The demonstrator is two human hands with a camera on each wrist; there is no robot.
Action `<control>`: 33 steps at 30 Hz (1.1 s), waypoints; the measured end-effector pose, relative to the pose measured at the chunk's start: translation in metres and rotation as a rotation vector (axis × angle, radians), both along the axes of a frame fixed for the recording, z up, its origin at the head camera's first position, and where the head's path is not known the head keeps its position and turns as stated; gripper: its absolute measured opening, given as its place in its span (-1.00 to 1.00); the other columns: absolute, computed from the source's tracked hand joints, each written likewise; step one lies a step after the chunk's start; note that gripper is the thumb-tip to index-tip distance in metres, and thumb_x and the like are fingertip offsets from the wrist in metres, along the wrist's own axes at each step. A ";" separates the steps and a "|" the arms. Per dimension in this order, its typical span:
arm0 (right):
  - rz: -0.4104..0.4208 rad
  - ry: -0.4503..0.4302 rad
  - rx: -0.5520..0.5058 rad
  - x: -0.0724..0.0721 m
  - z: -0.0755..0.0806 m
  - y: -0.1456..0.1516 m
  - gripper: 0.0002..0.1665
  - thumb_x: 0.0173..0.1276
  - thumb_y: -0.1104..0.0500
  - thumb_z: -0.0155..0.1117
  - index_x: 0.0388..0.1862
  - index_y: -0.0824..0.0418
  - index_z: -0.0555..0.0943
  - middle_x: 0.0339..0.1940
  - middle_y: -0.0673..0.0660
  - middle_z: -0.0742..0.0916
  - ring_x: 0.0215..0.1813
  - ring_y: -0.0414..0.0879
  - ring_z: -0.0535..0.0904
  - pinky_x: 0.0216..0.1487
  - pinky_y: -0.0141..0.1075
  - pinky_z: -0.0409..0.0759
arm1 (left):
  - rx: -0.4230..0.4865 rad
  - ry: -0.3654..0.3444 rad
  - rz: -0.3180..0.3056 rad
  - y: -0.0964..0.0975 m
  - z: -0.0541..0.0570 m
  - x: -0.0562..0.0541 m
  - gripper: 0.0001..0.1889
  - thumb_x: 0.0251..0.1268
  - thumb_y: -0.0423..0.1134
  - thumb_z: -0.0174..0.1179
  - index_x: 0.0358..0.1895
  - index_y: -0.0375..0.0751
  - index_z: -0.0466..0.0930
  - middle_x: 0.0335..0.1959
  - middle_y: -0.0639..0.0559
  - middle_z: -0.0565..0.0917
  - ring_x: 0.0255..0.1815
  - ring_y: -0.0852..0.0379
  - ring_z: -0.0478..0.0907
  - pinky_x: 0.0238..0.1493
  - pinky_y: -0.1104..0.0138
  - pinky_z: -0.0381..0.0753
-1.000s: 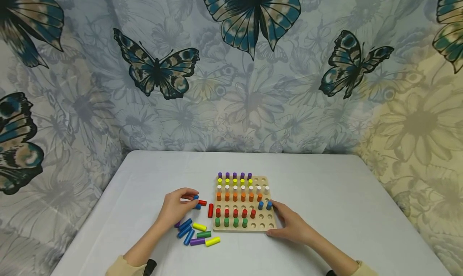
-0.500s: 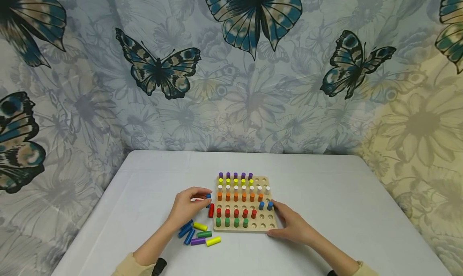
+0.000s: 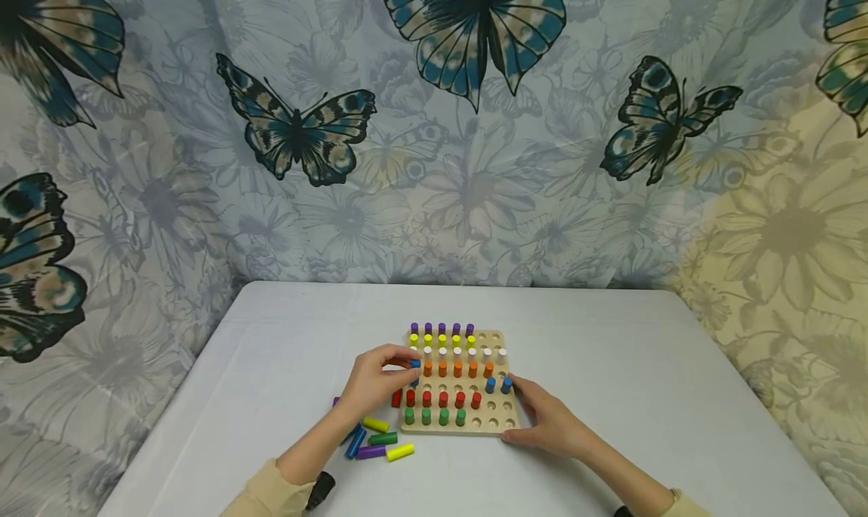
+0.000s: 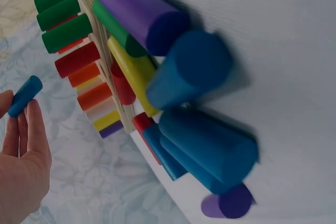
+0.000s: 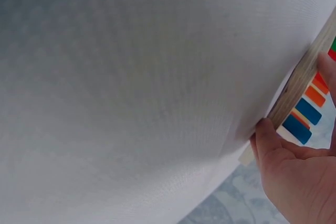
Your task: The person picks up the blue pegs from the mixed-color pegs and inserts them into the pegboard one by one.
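Blue peg, roughly upright: your left hand pinches it over the board's left side; your right hand grips the right.

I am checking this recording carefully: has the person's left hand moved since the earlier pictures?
Yes. In the head view, the left hand, pinching a blue cylindrical peg, has moved right, from beside the light wooden pegboard to its left edge.

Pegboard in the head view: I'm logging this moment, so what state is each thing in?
Pegboard: flat on the table, partly filled
Standing pegs: upright in colour rows
Held blue peg: pinched; whether seated in a hole, unclear
Loose pegs: lying on the table
Left hand: pinching the blue peg
Right hand: gripping the pegboard's edge
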State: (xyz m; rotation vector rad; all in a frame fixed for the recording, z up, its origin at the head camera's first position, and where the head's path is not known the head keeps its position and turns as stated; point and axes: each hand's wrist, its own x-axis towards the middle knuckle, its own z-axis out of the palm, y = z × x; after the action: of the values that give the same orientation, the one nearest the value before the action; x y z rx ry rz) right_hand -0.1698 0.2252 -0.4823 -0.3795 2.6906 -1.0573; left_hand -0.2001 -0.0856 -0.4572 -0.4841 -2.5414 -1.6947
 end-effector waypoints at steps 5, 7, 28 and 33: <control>-0.005 -0.004 -0.003 0.000 -0.002 0.000 0.20 0.01 -0.08 0.59 0.48 0.38 0.18 0.43 0.39 0.35 0.41 0.28 0.29 0.28 0.02 0.40 | 0.008 0.004 -0.044 0.010 -0.001 -0.002 -0.79 0.21 -0.27 0.37 -0.09 -0.17 0.70 -0.17 0.05 0.69 -0.14 0.09 0.62 -0.14 0.37 0.66; -0.005 -0.002 -0.004 0.000 -0.002 0.000 0.20 0.01 -0.08 0.59 0.48 0.37 0.19 0.43 0.39 0.35 0.41 0.28 0.29 0.27 0.02 0.40 | 0.021 0.005 -0.065 0.014 -0.002 -0.004 -0.79 0.22 -0.27 0.36 -0.09 -0.18 0.70 -0.17 0.00 0.69 -0.15 0.08 0.62 -0.14 0.38 0.66; 0.024 0.022 -0.002 -0.001 -0.002 0.002 0.19 0.03 -0.10 0.57 0.48 0.38 0.17 0.43 0.40 0.34 0.40 0.30 0.30 0.26 0.02 0.42 | -0.017 -0.013 -0.151 0.044 -0.006 -0.020 -0.80 0.24 -0.28 0.34 -0.09 -0.21 0.70 -0.21 0.11 0.68 -0.17 0.17 0.61 -0.14 0.41 0.64; 0.013 0.019 -0.009 0.000 -0.001 0.001 0.19 0.03 -0.08 0.58 0.48 0.38 0.18 0.42 0.40 0.35 0.40 0.29 0.30 0.25 0.01 0.43 | -0.027 0.008 -0.189 0.049 -0.010 -0.023 -0.80 0.24 -0.30 0.33 -0.09 -0.24 0.69 -0.21 0.05 0.70 -0.19 0.18 0.61 -0.20 0.41 0.64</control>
State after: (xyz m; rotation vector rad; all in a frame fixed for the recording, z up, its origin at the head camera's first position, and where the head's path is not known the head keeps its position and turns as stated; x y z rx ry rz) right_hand -0.1697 0.2266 -0.4834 -0.4104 2.6975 -1.0673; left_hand -0.2230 -0.0363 -0.4675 -0.7537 -2.5885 -1.7126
